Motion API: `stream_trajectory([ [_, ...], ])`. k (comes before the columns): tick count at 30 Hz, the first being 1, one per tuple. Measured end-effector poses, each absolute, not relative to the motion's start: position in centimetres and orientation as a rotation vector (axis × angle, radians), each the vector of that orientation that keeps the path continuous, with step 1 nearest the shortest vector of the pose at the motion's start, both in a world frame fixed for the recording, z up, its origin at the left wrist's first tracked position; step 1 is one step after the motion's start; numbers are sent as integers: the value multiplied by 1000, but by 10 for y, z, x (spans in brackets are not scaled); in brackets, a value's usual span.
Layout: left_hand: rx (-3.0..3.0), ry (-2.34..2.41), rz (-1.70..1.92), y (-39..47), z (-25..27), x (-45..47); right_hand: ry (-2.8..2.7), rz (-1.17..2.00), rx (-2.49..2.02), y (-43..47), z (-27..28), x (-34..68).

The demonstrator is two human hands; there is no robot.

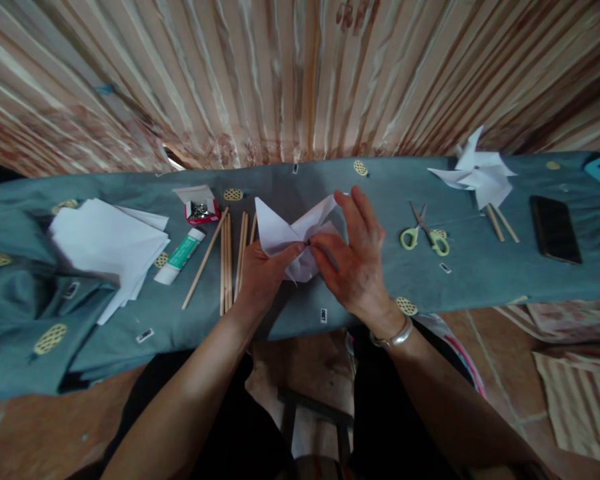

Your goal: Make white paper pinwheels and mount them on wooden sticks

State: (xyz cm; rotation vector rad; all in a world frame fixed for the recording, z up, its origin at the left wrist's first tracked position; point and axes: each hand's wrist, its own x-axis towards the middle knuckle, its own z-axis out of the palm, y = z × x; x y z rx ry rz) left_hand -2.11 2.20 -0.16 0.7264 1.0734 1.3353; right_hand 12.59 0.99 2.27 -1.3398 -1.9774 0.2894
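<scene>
A white paper pinwheel (pixel 300 230) with folded blades is held up over the middle of the table. My left hand (pixel 263 273) grips its left side, the thumb pressed near the centre. At that centre, the thumb and forefinger of my right hand (pixel 353 263) pinch a small dark pin-like piece (pixel 307 243), mostly covered by the fingertips. The other right fingers are raised beside the right blade. Several wooden sticks (pixel 226 267) lie just left of my left hand. Beyond them sits an open red and white box (pixel 203 212) of small metal pieces.
A glue stick (pixel 180 256) and a stack of white paper (pixel 110 240) lie to the left. On the right are green-handled scissors (pixel 423 232), finished pinwheels (pixel 480 170) on sticks and a black phone (pixel 555 229). A pleated curtain (pixel 290 80) hangs along the table's far edge.
</scene>
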Motion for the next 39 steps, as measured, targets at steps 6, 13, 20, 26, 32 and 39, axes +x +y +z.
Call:
stream_trajectory([
  [6, 768, 1146, 1312, 21, -5, -23, -1999, 285, -1329, 13, 18, 124],
  [13, 835, 1184, 1272, 21, -5, -25, -2031, 255, -1339, 16, 14, 127],
  [20, 879, 1149, 1253, 21, -6, -29, -1989, 596, -1262, 22, 12, 137],
  [26, 943, 1177, 1218, 20, -6, -32, -1992, 751, -1244, 22, 14, 140],
  [32, 873, 1136, 1243, 22, -6, -32, -1947, 861, -1212, 19, 19, 138],
  [39, 688, 1157, 1309, 25, 0, -31, -1523, 934, -1152, 28, 21, 158],
])
